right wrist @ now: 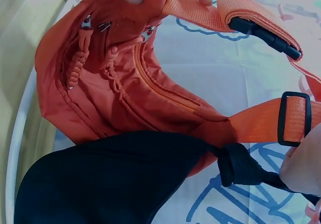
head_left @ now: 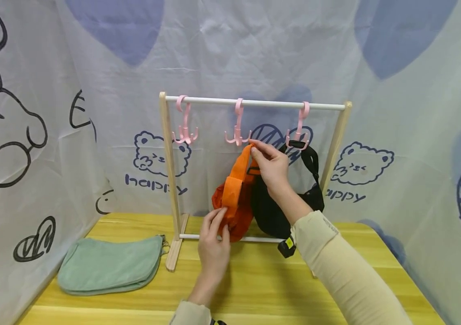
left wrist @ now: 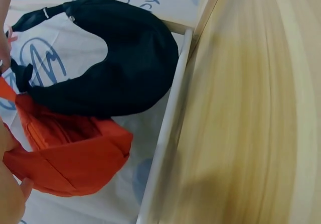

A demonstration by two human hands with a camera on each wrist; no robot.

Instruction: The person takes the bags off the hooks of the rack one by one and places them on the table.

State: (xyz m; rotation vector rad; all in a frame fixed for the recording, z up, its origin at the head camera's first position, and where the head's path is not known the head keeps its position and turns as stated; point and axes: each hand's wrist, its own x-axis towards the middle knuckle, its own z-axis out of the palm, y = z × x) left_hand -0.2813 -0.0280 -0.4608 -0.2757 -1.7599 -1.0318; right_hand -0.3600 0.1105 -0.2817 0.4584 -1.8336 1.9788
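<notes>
An orange waist bag [head_left: 242,221] hangs by its strap from my right hand [head_left: 272,169], whose thumb and fingers pinch the strap's top just below the middle pink hook [head_left: 237,128]. Lower down, my left hand [head_left: 214,246] grips the side of the bag, with thumb and fingertips on the fabric. The right wrist view shows the orange bag's braided zipper pulls and a black strap slider [right wrist: 283,118]. Beside it, a black crossbody bag [head_left: 271,212] hangs by its strap from the right pink hook [head_left: 298,131], partly hidden behind my right arm.
A wooden rack [head_left: 167,158] with a white top bar [head_left: 271,104] stands on the wooden table [head_left: 263,289]. On its left post side hangs another pink hook [head_left: 186,128]. A green pouch [head_left: 110,266] lies at the table's left. Patterned cloth [head_left: 222,45] surrounds the table.
</notes>
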